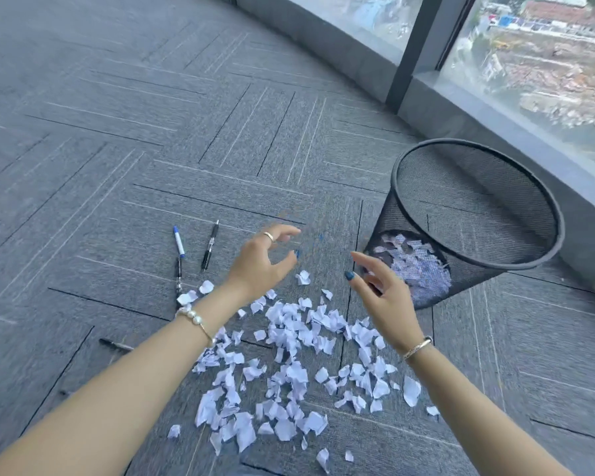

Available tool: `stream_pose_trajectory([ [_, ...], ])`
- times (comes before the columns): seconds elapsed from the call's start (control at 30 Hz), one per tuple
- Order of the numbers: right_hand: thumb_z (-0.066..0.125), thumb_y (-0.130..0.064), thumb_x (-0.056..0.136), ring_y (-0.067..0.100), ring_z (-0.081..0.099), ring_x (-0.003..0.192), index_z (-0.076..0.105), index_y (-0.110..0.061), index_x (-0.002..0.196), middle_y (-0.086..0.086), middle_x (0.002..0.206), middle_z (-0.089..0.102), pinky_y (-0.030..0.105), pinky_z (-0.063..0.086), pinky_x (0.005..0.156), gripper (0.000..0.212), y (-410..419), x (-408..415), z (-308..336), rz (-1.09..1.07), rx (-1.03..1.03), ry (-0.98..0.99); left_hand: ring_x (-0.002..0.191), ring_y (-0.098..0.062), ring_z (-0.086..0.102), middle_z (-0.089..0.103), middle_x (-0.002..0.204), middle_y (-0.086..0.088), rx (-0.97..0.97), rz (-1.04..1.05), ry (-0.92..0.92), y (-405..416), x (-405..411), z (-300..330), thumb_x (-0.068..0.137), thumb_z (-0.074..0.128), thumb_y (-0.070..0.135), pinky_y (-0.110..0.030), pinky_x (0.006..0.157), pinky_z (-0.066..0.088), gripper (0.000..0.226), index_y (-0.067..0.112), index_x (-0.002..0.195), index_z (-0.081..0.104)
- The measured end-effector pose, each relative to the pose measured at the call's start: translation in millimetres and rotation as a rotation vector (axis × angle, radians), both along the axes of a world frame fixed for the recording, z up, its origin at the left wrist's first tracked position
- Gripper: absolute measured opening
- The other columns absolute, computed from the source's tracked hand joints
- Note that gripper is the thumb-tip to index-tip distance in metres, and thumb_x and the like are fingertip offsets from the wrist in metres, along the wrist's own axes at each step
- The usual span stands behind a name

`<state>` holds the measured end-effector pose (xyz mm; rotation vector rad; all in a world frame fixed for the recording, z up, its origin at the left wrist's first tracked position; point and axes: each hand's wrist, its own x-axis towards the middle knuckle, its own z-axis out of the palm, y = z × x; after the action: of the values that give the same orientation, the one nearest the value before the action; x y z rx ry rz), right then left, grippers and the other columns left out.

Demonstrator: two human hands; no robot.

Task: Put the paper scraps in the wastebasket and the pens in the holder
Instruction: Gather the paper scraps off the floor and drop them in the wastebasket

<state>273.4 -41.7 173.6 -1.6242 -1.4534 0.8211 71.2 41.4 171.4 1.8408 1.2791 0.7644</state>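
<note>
Several white paper scraps (289, 365) lie scattered on the grey carpet below my hands. A black mesh wastebasket (543, 187) stands tilted at the right, with scraps (416, 262) inside it. My left hand (261, 262) hovers above the far end of the pile, fingers spread, holding nothing. My right hand (382, 297) is raised beside the wastebasket, also open and empty. A white pen with a blue cap (179, 241), a black pen (210, 245) and another dark pen (178, 276) lie at the left. A further black pen (115, 345) sticks out from under my left forearm. No pen holder is in view.
Grey carpet tiles (117, 132) cover the floor all around. A low grey sill (437, 111) and floor-to-ceiling windows (547, 63) run along the right, close behind the wastebasket.
</note>
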Motion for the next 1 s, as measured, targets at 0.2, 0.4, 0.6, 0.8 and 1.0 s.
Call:
stream_pose_trajectory([
  [0.2, 0.051, -0.031, 0.09, -0.002, 0.041, 0.113, 0.048, -0.031, 0.126, -0.018, 0.126, 0.047, 0.02, 0.032, 0.092, 0.035, -14, -34, -69, 0.116, -0.149, -0.085, 0.106, -0.005, 0.044, 0.051, 0.124, 0.01, -0.097, 0.091, 0.06, -29, -50, -70, 0.086, 0.056, 0.014, -0.024, 0.09, 0.036, 0.037, 0.029, 0.119, 0.051],
  [0.4, 0.044, -0.029, 0.094, 0.0, 0.039, 0.122, 0.046, -0.035, 0.129, -0.022, 0.129, 0.041, 0.017, 0.028, 0.096, 0.035, -18, -57, -119, 0.221, -0.233, -0.094, 0.117, -0.002, 0.038, 0.046, 0.134, 0.009, -0.179, 0.135, 0.038, -52, -75, -121, 0.085, 0.057, 0.023, -0.021, 0.094, 0.028, 0.039, 0.033, 0.122, 0.047],
  [0.6, 0.042, -0.065, 0.08, 0.0, 0.02, 0.134, 0.037, -0.043, 0.129, -0.026, 0.136, 0.031, 0.03, 0.011, 0.11, 0.054, -4, -59, -141, 0.295, -0.165, -0.365, 0.136, -0.015, 0.022, 0.032, 0.146, 0.004, -0.003, 0.21, 0.297, -46, -98, -147, 0.084, 0.059, 0.035, -0.041, 0.114, 0.015, 0.052, 0.028, 0.131, 0.041],
  [0.8, 0.032, -0.077, 0.069, 0.007, 0.004, 0.139, 0.024, -0.046, 0.134, -0.02, 0.147, 0.018, 0.04, -0.002, 0.11, 0.072, 13, -41, -169, 0.216, -0.204, -0.533, 0.142, -0.017, -0.006, -0.006, 0.155, 0.002, -0.089, 0.206, 0.528, -27, -126, -173, 0.084, 0.05, 0.053, -0.036, 0.111, -0.002, 0.077, 0.028, 0.145, 0.009],
  [1.0, 0.02, -0.088, 0.06, 0.008, -0.004, 0.14, 0.009, -0.048, 0.134, -0.017, 0.149, 0.003, 0.038, -0.01, 0.107, 0.085, 17, -47, -190, 0.23, -0.281, -0.6, 0.141, -0.015, -0.007, -0.011, 0.153, 0.005, -0.107, 0.116, 0.635, -32, -125, -192, 0.085, 0.039, 0.061, -0.032, 0.108, -0.007, 0.08, 0.025, 0.145, 0.002],
])
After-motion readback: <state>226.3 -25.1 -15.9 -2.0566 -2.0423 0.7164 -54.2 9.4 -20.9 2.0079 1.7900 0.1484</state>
